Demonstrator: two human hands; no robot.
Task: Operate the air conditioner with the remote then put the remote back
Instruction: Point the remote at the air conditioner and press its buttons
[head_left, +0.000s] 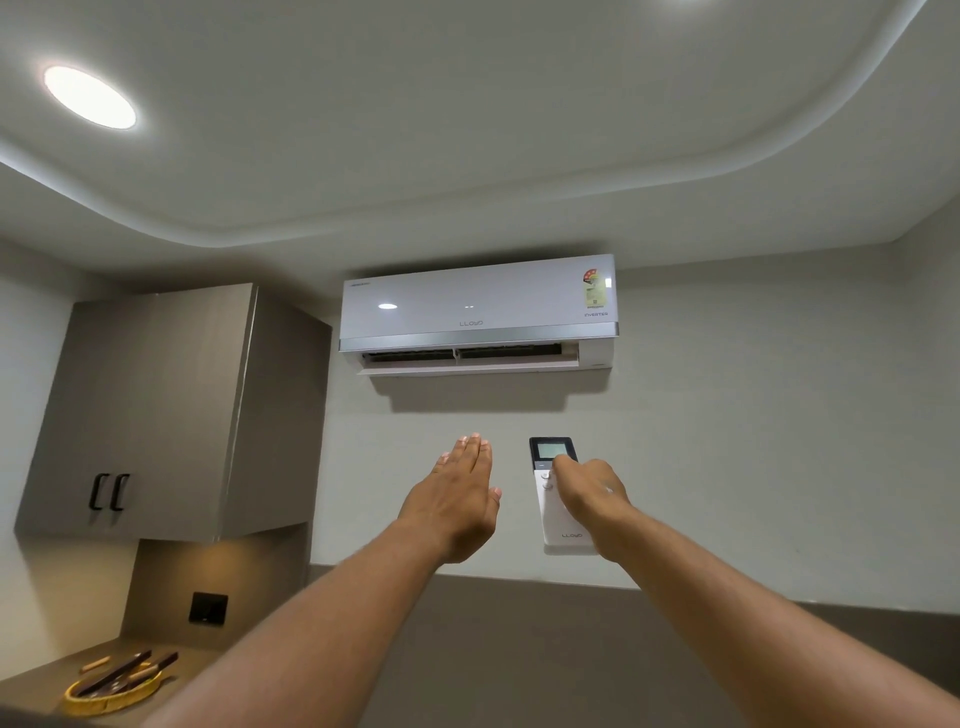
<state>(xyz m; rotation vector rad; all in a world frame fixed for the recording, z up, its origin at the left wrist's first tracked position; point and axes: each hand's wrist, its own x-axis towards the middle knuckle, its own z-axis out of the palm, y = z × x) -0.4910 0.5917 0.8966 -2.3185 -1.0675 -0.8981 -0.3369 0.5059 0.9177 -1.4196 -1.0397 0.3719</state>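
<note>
1. The right hand (589, 491), at centre right of the frame, grasps a white Lloyd remote (558, 512) with a dark top and a small lit screen; the thumb lies across the face just below the screen, by the round buttons.
2. The remote is held upright, its screen end pointing up toward the air conditioner (478, 312), well below the unit.
3. The left hand (457, 499), just left of the remote and apart from it, is released and flat, fingers together and stretched upward, holding nothing.
4. The air conditioner is a white Lloyd inverter split unit mounted high on the wall at the centre of the frame; its bottom louvre stands open, and an energy label sits at its upper right corner.
5. At middle left a brown wall cabinet (156, 410) with two dark handles hangs above a counter.
6. At lower left a yellow-rimmed tray (111, 693) on the counter holds dark sticks; a black wall switch (208, 608) sits above it.
7. A round ceiling light (89, 96) glows at upper left.
</note>
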